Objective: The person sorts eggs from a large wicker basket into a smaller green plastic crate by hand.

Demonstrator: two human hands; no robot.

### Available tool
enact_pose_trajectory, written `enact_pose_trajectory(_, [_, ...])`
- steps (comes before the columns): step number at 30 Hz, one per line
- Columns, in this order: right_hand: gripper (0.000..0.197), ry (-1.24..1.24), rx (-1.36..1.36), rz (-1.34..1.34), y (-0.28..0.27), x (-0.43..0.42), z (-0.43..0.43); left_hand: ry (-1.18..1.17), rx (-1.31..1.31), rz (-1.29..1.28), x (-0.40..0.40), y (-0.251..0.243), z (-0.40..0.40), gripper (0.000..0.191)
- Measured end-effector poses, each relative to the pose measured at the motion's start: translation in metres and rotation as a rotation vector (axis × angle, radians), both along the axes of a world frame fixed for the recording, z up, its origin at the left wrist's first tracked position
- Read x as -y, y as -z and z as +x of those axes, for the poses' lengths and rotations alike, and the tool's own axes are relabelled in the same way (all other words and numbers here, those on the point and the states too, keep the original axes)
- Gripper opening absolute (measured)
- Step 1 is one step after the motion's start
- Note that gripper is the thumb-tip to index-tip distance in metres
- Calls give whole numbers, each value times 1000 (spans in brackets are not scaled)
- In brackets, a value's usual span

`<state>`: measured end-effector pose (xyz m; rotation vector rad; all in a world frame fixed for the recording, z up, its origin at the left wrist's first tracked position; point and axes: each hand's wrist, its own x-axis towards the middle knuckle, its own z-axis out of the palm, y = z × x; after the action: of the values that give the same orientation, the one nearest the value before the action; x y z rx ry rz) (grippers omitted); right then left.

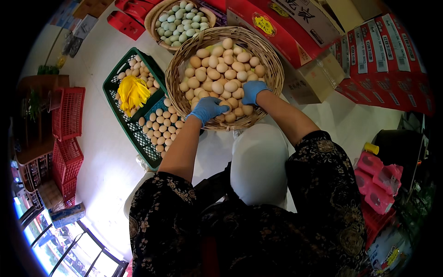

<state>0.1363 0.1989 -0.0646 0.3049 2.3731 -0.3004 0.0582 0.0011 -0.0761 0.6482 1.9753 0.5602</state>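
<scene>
A round wicker basket (174, 74) full of light brown eggs (214, 74) stands before my knees. My left hand (207, 110), in a blue glove, is inside its near left side. Its thumb and forefinger lie around a brown egg (226, 104). Over the right part of the basket, my right hand (254, 92), also blue-gloved, reaches down among the eggs; its fingertips are hidden, so its hold does not show. Left of the basket is a green plastic crate (119, 119) with a divider. Brown eggs (161, 130) fill part of its near section.
Yellow plastic strips or bags (133, 93) lie on eggs in the crate's far section. Behind stands a smaller basket (151, 21) of pale green eggs (181, 22). Red cartons (277, 27) and a cardboard box (313, 81) crowd the right. Red plastic crates (67, 114) stand far left.
</scene>
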Motion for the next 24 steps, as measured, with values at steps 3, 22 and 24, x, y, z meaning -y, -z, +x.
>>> enact_pose_trajectory(3, [41,-11,28,-29,0,-4,0,135,-108,-100,-10,13,7,63])
enact_pose_trajectory(22, [42,241,107,-254,-15,-50,-14,-135,-250,-223,-17,-5,23,50])
enact_pose_trajectory(24, [38,367,-45,-396,-2,-66,-20,-447,23,-40,-5,-6,7,39])
